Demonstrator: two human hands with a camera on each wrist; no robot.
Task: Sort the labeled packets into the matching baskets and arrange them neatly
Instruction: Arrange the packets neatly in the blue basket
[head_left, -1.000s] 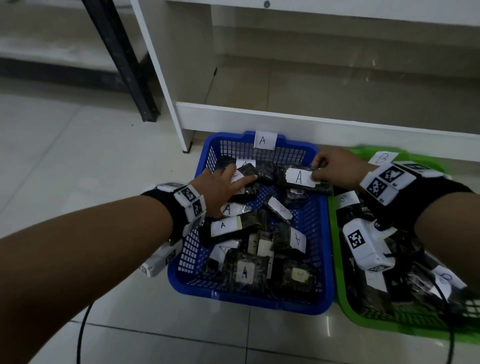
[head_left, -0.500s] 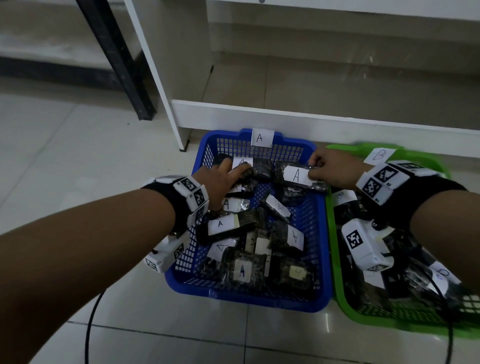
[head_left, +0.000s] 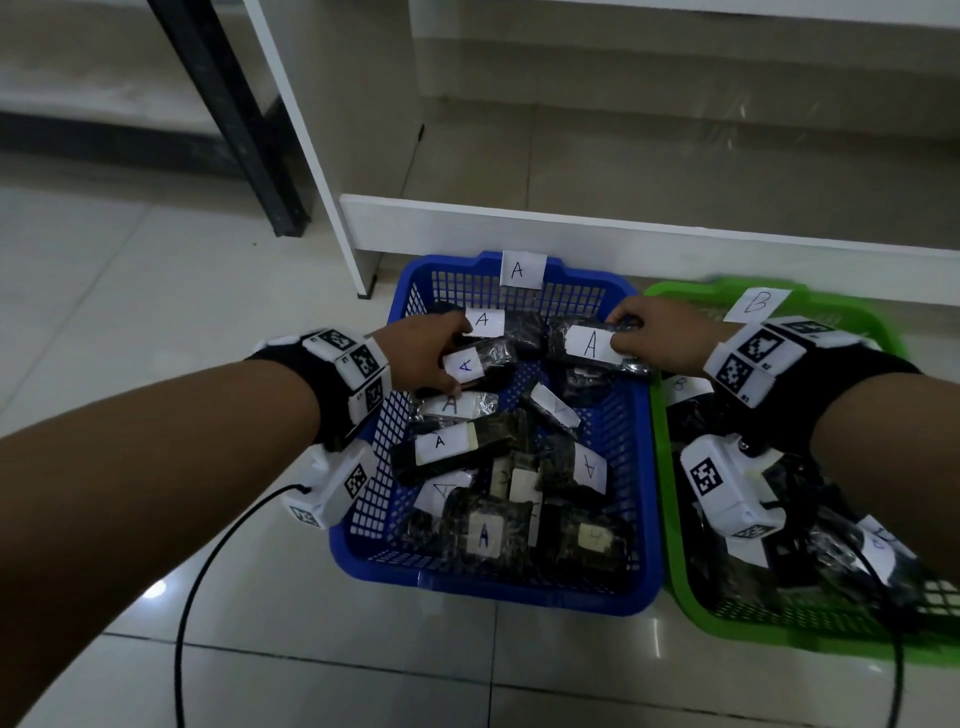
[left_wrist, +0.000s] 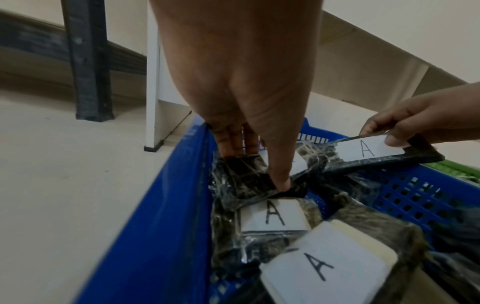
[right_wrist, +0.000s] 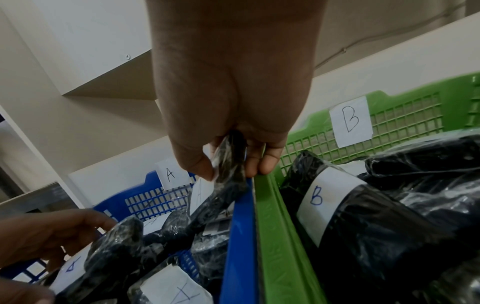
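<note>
A blue basket (head_left: 498, 595) tagged A (head_left: 521, 268) holds several dark wrapped packets with white A labels. Beside it on the right, a green basket (head_left: 779, 634) tagged B (head_left: 756, 304) holds dark packets with B labels (right_wrist: 319, 197). My left hand (head_left: 454, 358) is at the blue basket's far left and grips one A packet (head_left: 493, 358) between thumb and fingers (left_wrist: 233, 144). My right hand (head_left: 621, 330) pinches the end of another A packet (head_left: 589, 345) at the far right of the blue basket, lifted slightly off the pile (left_wrist: 369, 150). My right arm hides much of the green basket.
The baskets sit on a tiled floor against the bottom board of a white shelf unit (head_left: 623, 234). A black metal leg (head_left: 228, 114) stands at the far left. A black cable (head_left: 187, 597) trails from my left wrist over the floor.
My left hand went from resting on the pile with straight fingers to curling round an A packet. My right hand keeps its pinch on the other A packet, nearly in place.
</note>
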